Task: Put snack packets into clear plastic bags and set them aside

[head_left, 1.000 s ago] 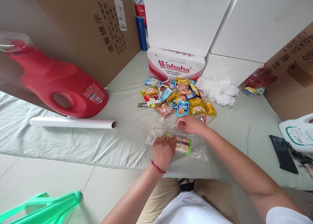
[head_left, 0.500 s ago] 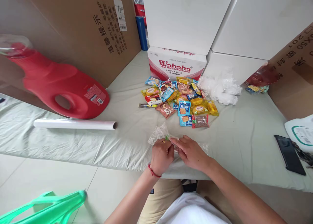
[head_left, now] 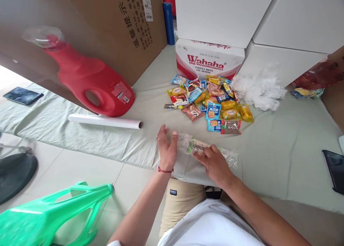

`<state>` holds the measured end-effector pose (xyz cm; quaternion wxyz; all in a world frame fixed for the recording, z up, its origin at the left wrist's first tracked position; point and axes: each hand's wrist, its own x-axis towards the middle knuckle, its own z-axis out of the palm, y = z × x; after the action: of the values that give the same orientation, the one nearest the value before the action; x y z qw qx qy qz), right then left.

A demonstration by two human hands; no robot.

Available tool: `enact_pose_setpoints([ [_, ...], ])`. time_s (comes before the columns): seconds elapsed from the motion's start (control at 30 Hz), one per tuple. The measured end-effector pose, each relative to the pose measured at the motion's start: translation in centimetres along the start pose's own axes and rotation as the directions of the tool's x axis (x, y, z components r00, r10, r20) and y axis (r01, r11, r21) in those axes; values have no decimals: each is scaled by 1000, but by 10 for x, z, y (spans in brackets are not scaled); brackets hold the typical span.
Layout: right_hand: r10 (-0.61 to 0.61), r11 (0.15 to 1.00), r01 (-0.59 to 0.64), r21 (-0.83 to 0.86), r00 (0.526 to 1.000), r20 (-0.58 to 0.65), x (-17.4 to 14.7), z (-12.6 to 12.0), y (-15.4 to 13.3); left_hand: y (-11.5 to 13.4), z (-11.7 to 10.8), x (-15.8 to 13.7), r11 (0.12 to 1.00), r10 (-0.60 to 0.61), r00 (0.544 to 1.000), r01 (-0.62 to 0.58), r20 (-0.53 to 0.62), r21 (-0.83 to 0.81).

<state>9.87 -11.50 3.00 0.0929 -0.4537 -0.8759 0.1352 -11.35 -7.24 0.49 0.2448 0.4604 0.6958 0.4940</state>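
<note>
While the left hand (head_left: 167, 147) is held open, thumb raised, beside the left end of some clear film (head_left: 184, 141), the wrapped bar (head_left: 200, 144) within it is partly covered by the right hand (head_left: 217, 166), whose fingers are bent over it; whether it is gripped cannot be told. The bar is laid near the front edge of the cloth (head_left: 268, 151), separated by a strip of it from the snack packets (head_left: 213, 110). Broader stretches are bounded by a white roll (head_left: 104, 121) leftward and a phone (head_left: 334, 170) rightward.
</note>
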Motion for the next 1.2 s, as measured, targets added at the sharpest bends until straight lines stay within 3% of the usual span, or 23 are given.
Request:
enact_pose_setpoints([
  [0.1, 11, 1000, -11, 4, 1000, -6, -3, 2, -2, 5, 10, 4, 946, 139, 985, -163, 105, 279],
  [0.2, 6, 998, -5, 65, 1000, -28, -10, 0, -1, 2, 12, 5, 878, 139, 937, -266, 319, 398],
  [0.27, -8, 985, 19, 173, 998, -65, -17, -3, 2, -2, 6, 7, 877, 98, 901, -279, 422, 391],
  [0.37, -5, 945, 49, 324, 991, -134, -23, -6, 6, -4, -8, 11, 909, 70, 882, -248, 465, 335],
  [0.53, 21, 951, 37, 308, 982, -186, -18, 0, 3, 18, -20, 9, 992, -7, 869, -55, 494, 111],
  [0.63, 20, 961, 27, 275, 985, -169, -14, 4, -2, 39, -13, -8, 993, -49, 892, -6, 449, 121],
  [0.7, 32, 966, 13, 259, 985, -169, -14, 6, -5, 49, -5, -24, 989, 29, 901, -88, 433, 115],
  [0.77, 51, 966, -4, 259, 983, -174, -16, 6, -6, 53, 4, -39, 981, 127, 876, -181, 464, 73],
  [0.83, 56, 957, 0, 289, 981, -186, -18, 5, -6, 51, 12, -48, 983, 156, 871, -181, 466, 9],
  [1.0, 8, 908, 102, 406, 965, -261, -21, 2, 2, 33, 27, -50, 996, -26, 924, 58, 382, -73],
  [1.1, 0, 904, 114, 412, 964, -267, -20, 2, 4, 27, 34, -51, 999, 3, 960, 10, 280, -45],
  [1.2, -5, 902, 116, 417, 966, -257, -22, 2, 3, 25, 39, -53, 991, 31, 989, -49, 142, 121],
])
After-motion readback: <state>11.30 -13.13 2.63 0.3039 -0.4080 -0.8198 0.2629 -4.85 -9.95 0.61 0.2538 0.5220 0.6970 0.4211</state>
